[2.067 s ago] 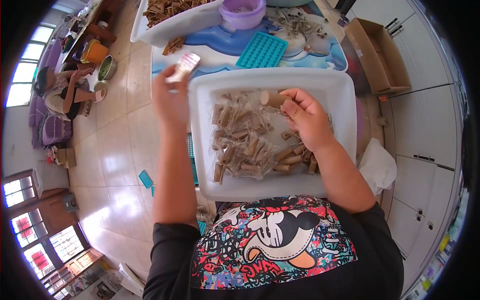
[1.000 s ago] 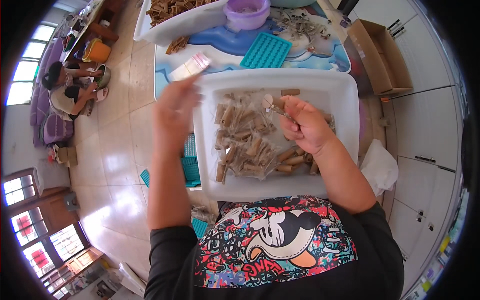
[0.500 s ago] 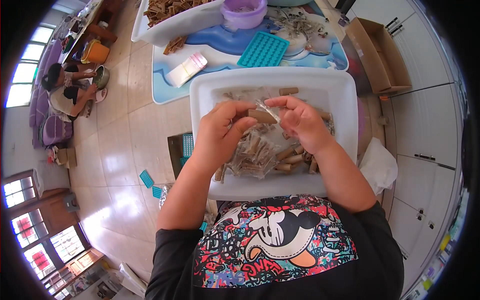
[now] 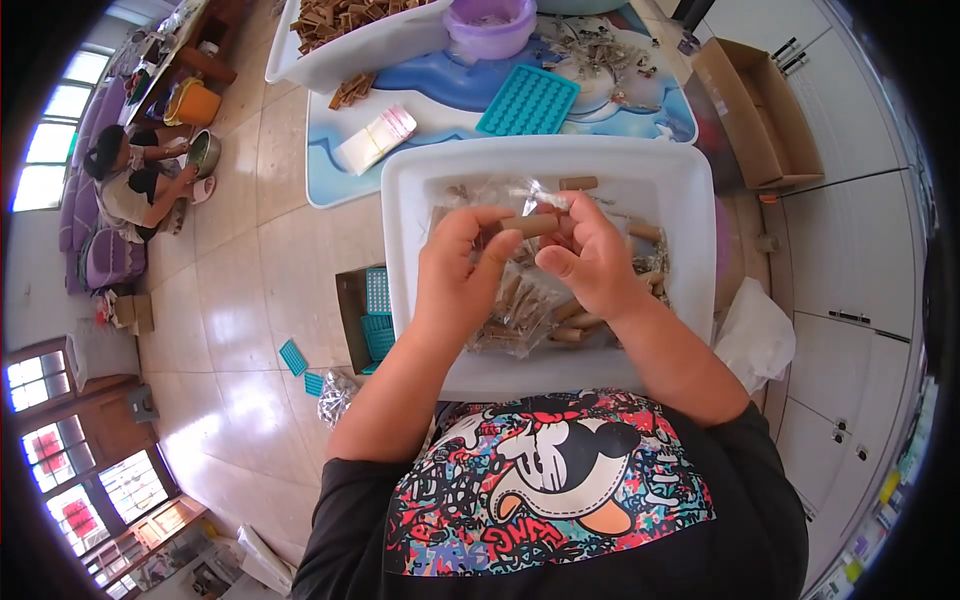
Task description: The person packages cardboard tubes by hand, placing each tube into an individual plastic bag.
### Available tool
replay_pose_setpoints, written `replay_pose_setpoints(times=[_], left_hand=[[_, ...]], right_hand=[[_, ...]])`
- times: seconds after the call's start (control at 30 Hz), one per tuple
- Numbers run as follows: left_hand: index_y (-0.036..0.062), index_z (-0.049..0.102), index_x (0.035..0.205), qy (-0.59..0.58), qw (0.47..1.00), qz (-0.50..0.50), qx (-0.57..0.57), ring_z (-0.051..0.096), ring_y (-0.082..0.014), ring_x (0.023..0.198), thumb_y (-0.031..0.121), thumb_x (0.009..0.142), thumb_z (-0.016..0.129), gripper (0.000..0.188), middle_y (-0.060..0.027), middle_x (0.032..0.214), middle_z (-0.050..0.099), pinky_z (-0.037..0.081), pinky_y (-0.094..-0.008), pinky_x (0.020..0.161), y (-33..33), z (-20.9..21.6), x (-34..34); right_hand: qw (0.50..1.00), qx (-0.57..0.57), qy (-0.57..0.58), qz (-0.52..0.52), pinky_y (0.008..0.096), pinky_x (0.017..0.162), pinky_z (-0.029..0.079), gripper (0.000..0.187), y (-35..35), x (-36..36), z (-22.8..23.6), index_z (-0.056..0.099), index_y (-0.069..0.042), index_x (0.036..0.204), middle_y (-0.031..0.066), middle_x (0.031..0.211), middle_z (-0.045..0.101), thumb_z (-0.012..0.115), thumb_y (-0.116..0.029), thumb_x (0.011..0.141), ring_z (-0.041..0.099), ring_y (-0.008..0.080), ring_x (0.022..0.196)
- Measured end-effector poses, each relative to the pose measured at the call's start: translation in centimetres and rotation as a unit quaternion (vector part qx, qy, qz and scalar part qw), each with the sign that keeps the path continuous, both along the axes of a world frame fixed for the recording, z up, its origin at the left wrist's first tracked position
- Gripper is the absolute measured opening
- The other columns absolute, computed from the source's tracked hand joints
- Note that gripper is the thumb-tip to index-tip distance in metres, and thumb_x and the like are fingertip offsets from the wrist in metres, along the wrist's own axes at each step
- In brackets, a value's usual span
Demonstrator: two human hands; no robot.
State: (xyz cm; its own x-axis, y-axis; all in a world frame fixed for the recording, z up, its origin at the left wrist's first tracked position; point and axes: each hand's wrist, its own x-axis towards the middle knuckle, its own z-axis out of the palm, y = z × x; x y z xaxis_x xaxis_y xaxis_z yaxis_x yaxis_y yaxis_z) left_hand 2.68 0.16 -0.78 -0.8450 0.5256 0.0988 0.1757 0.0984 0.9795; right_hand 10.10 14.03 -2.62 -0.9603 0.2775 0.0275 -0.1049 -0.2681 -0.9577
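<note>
Above a white plastic tub (image 4: 400, 190) both my hands are raised close together. My left hand (image 4: 462, 262) is closed, its thumb and fingers pinching one end of a short brown tube (image 4: 532, 225) held nearly level. At the tube's other end is my right hand (image 4: 598, 262), fingers bent, with a whitish, clear plastic strip (image 4: 545, 198) at its index finger. Whether that hand also touches the tube I cannot tell. Below, in the tub, lie clear plastic bags (image 4: 520, 310) with small brown pieces and several loose brown tubes (image 4: 578, 184).
Beyond the tub, a blue patterned table holds a teal pitted tray (image 4: 528, 100), a stack of clear bags (image 4: 376, 140), a purple basin (image 4: 490, 28) and a bin of brown pieces (image 4: 350, 50). An open cardboard box (image 4: 760, 115) stands right. A person (image 4: 140, 185) sits far left with a bowl.
My left hand has shifted slightly right with the tube. My right hand has turned and moved a little left and down, its thumb now lower and apart from its index finger.
</note>
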Motion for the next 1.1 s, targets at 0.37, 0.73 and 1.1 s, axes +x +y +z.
replay_pose_setpoints(times=[0.37,0.73,1.1], left_hand=[[0.0011,0.057,0.092,0.137,0.986,-0.031,-0.086,0.057,-0.0230,0.069,0.005,0.073,0.066,0.021,-0.0111,0.077,0.056,0.046,-0.0300,0.061,0.0,1.2,0.1],[0.0011,0.056,0.095,0.129,0.986,-0.057,-0.091,0.056,-0.0191,0.068,0.009,0.077,0.065,0.022,-0.0100,0.078,0.058,0.046,-0.0289,0.061,-0.4,0.5,0.0],[-0.0021,0.053,0.102,-0.082,0.994,-0.071,-0.017,0.051,-0.0061,0.076,0.006,0.085,0.057,0.020,-0.0020,0.085,0.057,0.042,-0.0196,0.067,-1.0,-1.0,-0.2]], right_hand=[[0.993,0.036,-0.031,-0.103,0.0157,0.052,0.031,0.027,1.4,0.0,0.1,0.048,-0.002,0.106,-0.0047,0.066,0.048,0.059,-0.015,0.085,0.039,0.0005,0.058],[0.966,-0.249,-0.069,-0.029,0.0154,0.045,0.029,0.011,3.0,0.3,0.7,0.056,-0.005,0.089,-0.0022,0.065,0.050,0.055,-0.015,0.086,0.036,0.0010,0.050],[0.997,-0.022,-0.072,-0.003,0.0173,0.043,0.029,0.015,1.7,0.1,-0.1,0.055,-0.008,0.092,-0.0017,0.066,0.052,0.053,-0.022,0.089,0.039,0.0021,0.050]])
